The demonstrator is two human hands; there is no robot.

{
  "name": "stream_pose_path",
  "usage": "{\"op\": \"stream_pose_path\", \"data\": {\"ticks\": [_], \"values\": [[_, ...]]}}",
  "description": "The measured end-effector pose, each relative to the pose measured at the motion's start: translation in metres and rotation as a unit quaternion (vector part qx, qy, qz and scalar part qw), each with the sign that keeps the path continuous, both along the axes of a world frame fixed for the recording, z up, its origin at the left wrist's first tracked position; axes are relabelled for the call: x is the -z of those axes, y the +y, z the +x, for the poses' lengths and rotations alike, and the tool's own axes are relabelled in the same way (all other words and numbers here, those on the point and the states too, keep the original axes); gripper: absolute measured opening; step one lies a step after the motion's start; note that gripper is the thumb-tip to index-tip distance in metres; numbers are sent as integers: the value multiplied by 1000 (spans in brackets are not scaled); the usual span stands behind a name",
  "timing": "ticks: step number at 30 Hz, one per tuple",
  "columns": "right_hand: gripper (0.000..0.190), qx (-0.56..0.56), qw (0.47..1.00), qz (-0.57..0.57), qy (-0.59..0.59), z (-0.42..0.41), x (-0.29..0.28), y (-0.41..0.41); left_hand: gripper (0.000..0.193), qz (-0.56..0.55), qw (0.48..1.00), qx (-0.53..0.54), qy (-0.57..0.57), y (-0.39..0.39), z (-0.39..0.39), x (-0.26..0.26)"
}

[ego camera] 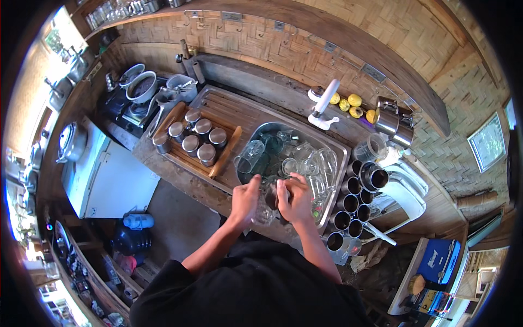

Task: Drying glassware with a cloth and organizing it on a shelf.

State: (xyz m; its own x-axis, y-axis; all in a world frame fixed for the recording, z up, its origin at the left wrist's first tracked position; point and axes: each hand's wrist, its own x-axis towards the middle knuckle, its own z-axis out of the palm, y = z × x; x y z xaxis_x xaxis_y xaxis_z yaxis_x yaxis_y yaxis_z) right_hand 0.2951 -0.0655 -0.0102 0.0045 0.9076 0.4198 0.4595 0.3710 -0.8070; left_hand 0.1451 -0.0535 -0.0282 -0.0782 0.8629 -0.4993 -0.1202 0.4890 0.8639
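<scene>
My left hand (246,200) and my right hand (295,198) are at the near edge of a steel sink (346,163). Between them they hold a clear glass vessel (264,210), blurred and partly covered by the fingers. Something dark shows by the right fingers; what it is I cannot tell. Beyond the hands, many glass mugs and tumblers lie in the basin, with a tall ribbed glass (250,155) at its left side and glass mugs (322,161) piled at the right. Several metal cups (190,144) stand upside down on a wooden rack (229,151) left of the basin.
A white faucet (325,102) rises behind the basin, beside yellow fruits (354,100). Several dark-mouthed metal cups (350,203) stand along the right, near steel pitchers (387,118). Bowls (141,87) sit on a stove at the left, above a white refrigerator (118,180).
</scene>
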Motion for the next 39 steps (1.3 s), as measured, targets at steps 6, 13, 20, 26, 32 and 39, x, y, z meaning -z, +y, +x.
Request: {"op": "stream_pose_path", "data": {"ticks": [6, 13, 20, 26, 32, 39], "values": [[41, 170, 964, 8, -206, -32, -9, 17, 56, 125, 983, -65, 114, -15, 27, -2], [37, 112, 971, 109, -180, -40, -15, 36, 52, 133, 982, -131, -16, -6, 24, 6], [26, 5, 991, 111, 72, -18, 16, 29, 33, -72, 976, -88, -186, 7, -17, 6], [58, 88, 816, -204, 534, -5, 60, 12, 52, -118, 946, -73, -295, -8, -36, 33], [57, 52, 727, -243, 640, -3, 24, 4, 43, -72, 946, -129, -289, -12, -31, 17], [48, 79, 968, -75, 224, -36, 9, -6, 27, -93, 923, -155, -340, 3, 1, 16]]}}
